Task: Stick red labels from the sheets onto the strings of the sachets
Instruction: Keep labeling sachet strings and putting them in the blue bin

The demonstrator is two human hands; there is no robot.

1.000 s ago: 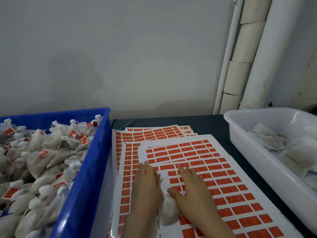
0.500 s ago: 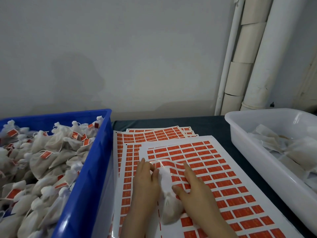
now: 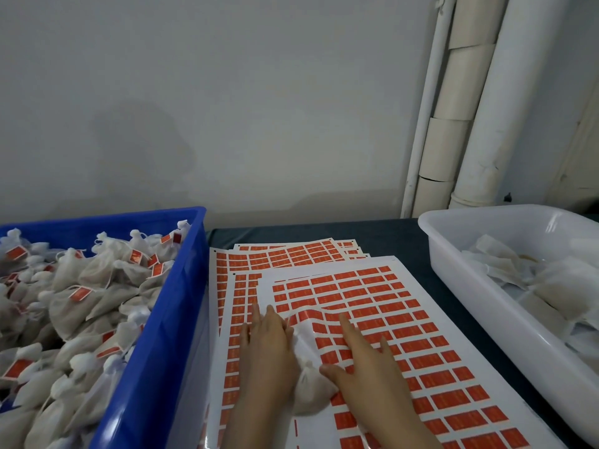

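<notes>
White sheets (image 3: 402, 264) carrying a regular grid of red labels (image 3: 397, 320); off-white sachets (image 3: 71, 307) with red tags in a blue crate (image 3: 176, 296); white tub (image 3: 453, 257); dark tabletop (image 3: 402, 236); grey wall (image 3: 259, 108).

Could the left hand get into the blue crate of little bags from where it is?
Probably yes. The left hand lies on the label sheets right beside the blue crate, whose top is open. Only its side wall stands between, so the hand would have to lift over it.
</notes>
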